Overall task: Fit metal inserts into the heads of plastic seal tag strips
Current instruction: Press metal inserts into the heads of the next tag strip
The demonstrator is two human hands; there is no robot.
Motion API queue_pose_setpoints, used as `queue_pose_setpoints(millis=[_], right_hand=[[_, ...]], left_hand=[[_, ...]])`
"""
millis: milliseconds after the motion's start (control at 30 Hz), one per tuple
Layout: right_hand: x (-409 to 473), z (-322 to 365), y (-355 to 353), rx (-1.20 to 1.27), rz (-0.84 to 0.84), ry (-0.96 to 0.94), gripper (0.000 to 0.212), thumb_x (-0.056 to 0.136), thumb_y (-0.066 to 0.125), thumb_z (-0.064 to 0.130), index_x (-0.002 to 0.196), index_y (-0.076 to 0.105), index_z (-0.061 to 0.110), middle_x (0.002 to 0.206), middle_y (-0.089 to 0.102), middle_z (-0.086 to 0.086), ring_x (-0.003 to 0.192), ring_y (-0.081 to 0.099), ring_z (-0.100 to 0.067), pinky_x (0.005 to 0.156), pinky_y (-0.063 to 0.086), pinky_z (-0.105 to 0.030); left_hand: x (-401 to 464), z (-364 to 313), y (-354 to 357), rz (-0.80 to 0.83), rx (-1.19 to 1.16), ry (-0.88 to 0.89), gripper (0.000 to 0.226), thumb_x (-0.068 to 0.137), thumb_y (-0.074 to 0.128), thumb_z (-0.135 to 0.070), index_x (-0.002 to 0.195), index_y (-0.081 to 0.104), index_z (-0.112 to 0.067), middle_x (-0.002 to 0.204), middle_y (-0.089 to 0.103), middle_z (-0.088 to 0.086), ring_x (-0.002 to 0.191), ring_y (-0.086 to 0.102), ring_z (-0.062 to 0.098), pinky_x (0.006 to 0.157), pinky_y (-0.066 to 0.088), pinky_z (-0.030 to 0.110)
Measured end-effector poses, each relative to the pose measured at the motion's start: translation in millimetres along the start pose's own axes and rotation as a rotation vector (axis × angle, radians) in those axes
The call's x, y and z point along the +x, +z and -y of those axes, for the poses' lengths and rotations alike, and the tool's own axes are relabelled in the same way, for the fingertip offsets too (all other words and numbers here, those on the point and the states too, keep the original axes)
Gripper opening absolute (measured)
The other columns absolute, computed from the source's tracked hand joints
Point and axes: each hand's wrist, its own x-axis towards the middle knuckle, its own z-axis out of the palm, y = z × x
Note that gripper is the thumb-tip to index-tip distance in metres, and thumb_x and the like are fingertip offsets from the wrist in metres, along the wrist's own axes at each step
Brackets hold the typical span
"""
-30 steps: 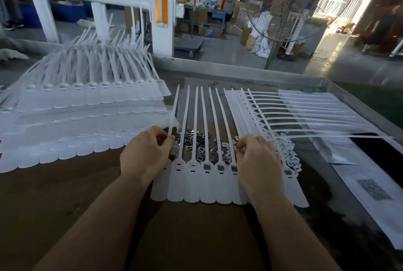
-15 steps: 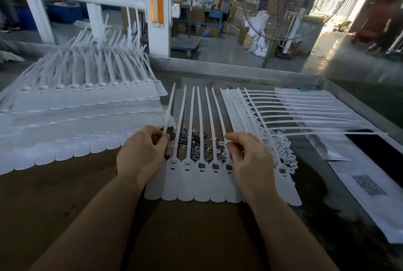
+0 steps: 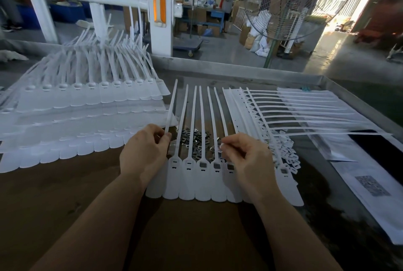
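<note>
A joined row of white seal tag strips (image 3: 202, 185) lies flat before me, tails pointing away. Three heads in the middle show dark metal inserts; the two heads left of them look empty. My left hand (image 3: 144, 155) pinches the leftmost strip's tail (image 3: 171, 109) between thumb and fingers. My right hand (image 3: 248, 161) hovers over the row's right side, thumb and forefinger pinched together, apparently on a small insert that I cannot make out. A pile of loose metal inserts (image 3: 196, 139) lies under the tails between my hands.
A big layered stack of white strips (image 3: 82, 104) fills the left of the table. Another fanned stack (image 3: 283, 109) lies to the right, with paper sheets (image 3: 370, 187) beyond it. The table's metal rim (image 3: 239, 70) runs along the far edge.
My right hand has lifted a little off the strip heads and drawn its fingertips into a pinch. My left hand keeps its hold on the leftmost tail.
</note>
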Motion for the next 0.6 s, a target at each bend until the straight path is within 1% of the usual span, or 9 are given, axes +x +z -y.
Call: queue_pose_setpoints(millis=[33, 67, 167, 300, 400, 600], right_hand=[[-0.1, 0.6, 0.3, 0.017, 0.024, 0.003, 0.012, 0.085, 0.063, 0.006, 0.093, 0.07, 0.011, 0.081, 0.069, 0.001, 0.076, 0.065, -0.005, 0.073, 0.053, -0.018], [0.0, 1.3, 0.8, 0.021, 0.045, -0.005, 0.011, 0.084, 0.064, 0.006, 0.091, 0.07, 0.011, 0.081, 0.069, 0.001, 0.076, 0.064, -0.005, 0.073, 0.052, -0.017], [-1.0, 3.9, 2.4, 0.006, 0.109, -0.042, 0.01, 0.081, 0.067, 0.006, 0.086, 0.071, 0.013, 0.083, 0.066, 0.001, 0.076, 0.06, -0.003, 0.071, 0.046, -0.01], [-3.7, 6.9, 3.2, 0.042, 0.199, -0.031, 0.013, 0.083, 0.066, 0.004, 0.086, 0.072, 0.016, 0.08, 0.067, 0.009, 0.076, 0.06, 0.004, 0.069, 0.043, -0.005], [-4.8, 7.3, 4.0, 0.01, 0.219, -0.046, 0.013, 0.083, 0.065, 0.003, 0.087, 0.071, 0.014, 0.077, 0.063, 0.016, 0.077, 0.058, 0.009, 0.068, 0.042, -0.003], [-5.7, 8.0, 4.3, -0.022, 0.254, -0.038, 0.014, 0.084, 0.063, 0.003, 0.085, 0.068, 0.017, 0.078, 0.061, 0.017, 0.078, 0.056, 0.008, 0.068, 0.041, -0.004]], left_hand=[[-0.2, 0.2, -0.2, 0.0, 0.001, 0.0, 0.017, 0.093, 0.051, -0.035, 0.098, 0.06, -0.021, 0.07, 0.045, -0.02, 0.066, 0.044, 0.003, 0.052, 0.032, 0.02], [-0.3, 0.1, -0.4, 0.001, 0.003, 0.0, 0.017, 0.093, 0.051, -0.035, 0.098, 0.059, -0.021, 0.07, 0.045, -0.02, 0.066, 0.044, 0.003, 0.052, 0.031, 0.02], [-0.4, -0.6, -0.6, 0.005, 0.002, 0.002, 0.018, 0.093, 0.052, -0.035, 0.099, 0.059, -0.021, 0.071, 0.046, -0.018, 0.067, 0.046, 0.005, 0.052, 0.031, 0.019], [-1.6, -0.9, -1.2, 0.007, 0.01, -0.001, 0.019, 0.093, 0.052, -0.036, 0.1, 0.059, -0.02, 0.073, 0.047, -0.016, 0.067, 0.045, 0.004, 0.052, 0.031, 0.019], [-2.6, -1.4, -2.1, 0.008, 0.015, -0.005, 0.02, 0.093, 0.052, -0.036, 0.102, 0.059, -0.02, 0.078, 0.05, -0.012, 0.071, 0.047, 0.006, 0.052, 0.031, 0.018], [-2.3, -3.0, -2.2, 0.01, 0.022, -0.012, 0.021, 0.093, 0.052, -0.036, 0.103, 0.06, -0.02, 0.079, 0.049, -0.012, 0.072, 0.046, 0.007, 0.052, 0.03, 0.018]])
